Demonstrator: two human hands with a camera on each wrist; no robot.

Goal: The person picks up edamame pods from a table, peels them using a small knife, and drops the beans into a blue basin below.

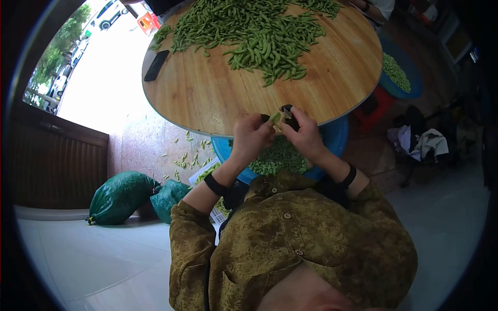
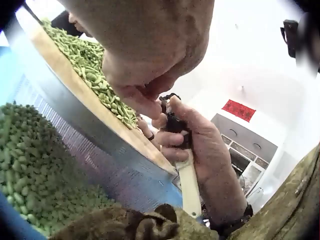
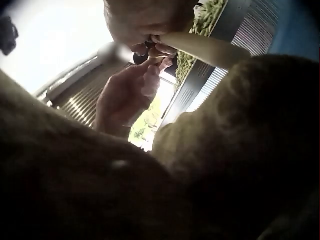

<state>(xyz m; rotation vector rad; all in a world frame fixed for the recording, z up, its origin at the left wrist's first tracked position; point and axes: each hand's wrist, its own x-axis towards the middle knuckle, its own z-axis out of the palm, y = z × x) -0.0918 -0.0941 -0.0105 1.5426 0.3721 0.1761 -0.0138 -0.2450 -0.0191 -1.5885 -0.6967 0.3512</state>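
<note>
Both hands meet at the round table's near edge in the head view. The left hand pinches a small green pod, with something dark at its thumb. Close beside it, the right hand grips a tool with a black upper part and a cream handle; its working end is hidden by fingers. In the right wrist view the left hand is raised toward the right hand, fingertips nearly touching. Below the hands, a blue basin holds shelled green beans.
Many green pods are heaped on the wooden table, with a black flat object at its left. Green sacks and scattered pods lie on the floor. Another blue basin of beans stands right, near a red stool.
</note>
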